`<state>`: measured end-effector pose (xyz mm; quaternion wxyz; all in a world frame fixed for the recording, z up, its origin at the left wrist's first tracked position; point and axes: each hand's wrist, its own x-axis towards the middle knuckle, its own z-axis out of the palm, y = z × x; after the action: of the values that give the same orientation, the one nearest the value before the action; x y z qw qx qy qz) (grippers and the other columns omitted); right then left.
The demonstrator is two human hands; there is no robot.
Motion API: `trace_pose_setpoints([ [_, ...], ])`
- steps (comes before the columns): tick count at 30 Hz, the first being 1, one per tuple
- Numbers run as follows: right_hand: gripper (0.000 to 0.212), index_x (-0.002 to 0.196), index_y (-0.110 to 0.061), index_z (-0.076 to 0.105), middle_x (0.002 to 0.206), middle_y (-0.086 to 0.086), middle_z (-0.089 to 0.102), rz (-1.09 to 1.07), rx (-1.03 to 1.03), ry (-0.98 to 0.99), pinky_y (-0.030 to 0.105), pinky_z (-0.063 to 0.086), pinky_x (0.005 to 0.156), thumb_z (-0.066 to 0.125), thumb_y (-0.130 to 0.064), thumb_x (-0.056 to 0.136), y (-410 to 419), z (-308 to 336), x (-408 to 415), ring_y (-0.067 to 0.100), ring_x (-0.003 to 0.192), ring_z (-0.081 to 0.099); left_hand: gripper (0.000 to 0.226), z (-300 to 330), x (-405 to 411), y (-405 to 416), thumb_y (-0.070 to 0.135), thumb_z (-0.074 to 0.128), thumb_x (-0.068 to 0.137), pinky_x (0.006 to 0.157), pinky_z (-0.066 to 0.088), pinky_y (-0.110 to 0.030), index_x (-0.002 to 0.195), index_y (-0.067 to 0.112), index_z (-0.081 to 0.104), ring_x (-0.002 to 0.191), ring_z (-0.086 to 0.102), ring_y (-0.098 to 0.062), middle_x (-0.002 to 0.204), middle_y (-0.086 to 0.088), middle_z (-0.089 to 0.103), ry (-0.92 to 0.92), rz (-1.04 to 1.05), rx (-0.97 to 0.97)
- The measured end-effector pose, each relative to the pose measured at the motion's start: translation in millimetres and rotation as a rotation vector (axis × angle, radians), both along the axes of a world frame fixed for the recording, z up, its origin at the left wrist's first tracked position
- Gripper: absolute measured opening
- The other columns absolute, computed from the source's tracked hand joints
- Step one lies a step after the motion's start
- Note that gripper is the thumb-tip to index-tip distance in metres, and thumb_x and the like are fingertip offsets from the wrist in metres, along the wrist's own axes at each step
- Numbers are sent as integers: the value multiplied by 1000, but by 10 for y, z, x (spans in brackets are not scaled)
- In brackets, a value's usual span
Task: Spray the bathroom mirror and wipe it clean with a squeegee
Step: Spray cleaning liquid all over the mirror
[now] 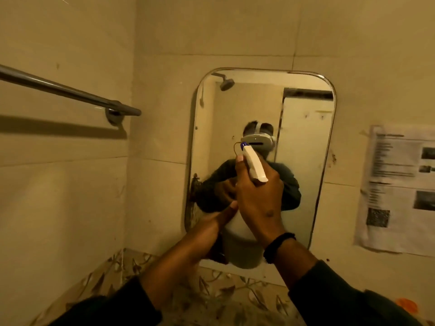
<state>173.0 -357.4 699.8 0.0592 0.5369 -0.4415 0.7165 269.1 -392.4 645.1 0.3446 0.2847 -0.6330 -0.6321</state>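
Tiled bathroom: wall mirror (pixel 303 142), towel rail (pixel 66 91), reflected shower head (pixel 226 84).

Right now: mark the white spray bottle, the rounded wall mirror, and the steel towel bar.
white spray bottle (pixel 254 166), head view, on its trigger head.
rounded wall mirror (pixel 303 142), head view, on bare glass right of centre.
steel towel bar (pixel 70 91), head view, mid-rod.

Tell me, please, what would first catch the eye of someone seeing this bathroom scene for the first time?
First, the white spray bottle at the centre, raised before the rounded wall mirror: the right hand holds its trigger head, and the left hand supports its body. Next, the metal towel bar on the left wall, and a printed paper sheet taped right of the mirror.
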Motion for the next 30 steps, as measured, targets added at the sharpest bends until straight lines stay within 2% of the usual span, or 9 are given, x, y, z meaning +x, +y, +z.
trace_pose_setpoints([
  [3,24,104,-16,64,81,4,67,-45,23,6,23,57,59,57,-37,94,-33,169,49,10,69,68,50,255,151,-200,65,47,78,79,56,-41,108,29,62,94,67,-30,104,-6,68,-155,30,-345],
  [7,20,105,-17,64,76,-7,63,-86,21,0,5,44,49,56,-33,96,-41,431,84,-4,61,63,24,716,243,-643,40,62,88,77,56,-27,106,25,65,93,65,-15,101,4,67,-29,332,-745],
  [9,25,110,-15,65,80,-5,64,-125,31,16,6,47,52,56,-36,96,-69,542,107,1,66,63,28,935,277,-901,35,68,85,73,49,-15,110,24,64,96,60,-7,109,7,62,-35,506,-944],
  [12,30,113,-13,64,86,1,66,-151,49,22,18,56,58,55,-37,96,-129,684,155,9,70,65,38,1198,335,-1270,32,69,83,81,45,-21,119,23,59,109,56,-14,124,0,54,-130,707,-1118],
  [17,17,100,-19,60,84,3,66,-155,97,9,37,62,70,56,-36,97,-283,836,175,21,76,68,65,1447,428,-1716,31,59,90,111,35,-41,148,18,32,140,30,-25,155,-3,27,-413,789,-1259],
  [20,15,94,-22,59,80,2,65,-177,109,10,37,62,70,55,-36,97,-366,858,165,23,74,68,65,1436,430,-1842,28,48,97,118,21,-40,154,17,18,148,11,-24,162,0,7,-557,729,-1326],
  [24,23,96,-16,64,78,-1,63,-257,111,42,25,56,63,53,-36,98,-419,840,126,14,69,63,73,1320,482,-1894,26,44,100,119,18,-36,154,20,-5,149,-8,-21,161,1,-17,-714,696,-1393],
  [28,19,98,-22,60,84,-1,64,-259,97,33,32,60,70,52,-39,98,-457,807,58,16,76,66,85,1314,508,-1946,31,49,98,104,41,-39,151,33,-18,148,-14,-23,158,4,-26,-758,679,-1422],
  [30,27,103,-19,64,85,-2,65,-300,104,65,24,55,66,51,-42,98,-463,801,24,12,74,63,87,1298,475,-1950,31,50,97,98,46,-40,150,34,-18,147,-16,-24,156,3,-31,-773,697,-1424],
])
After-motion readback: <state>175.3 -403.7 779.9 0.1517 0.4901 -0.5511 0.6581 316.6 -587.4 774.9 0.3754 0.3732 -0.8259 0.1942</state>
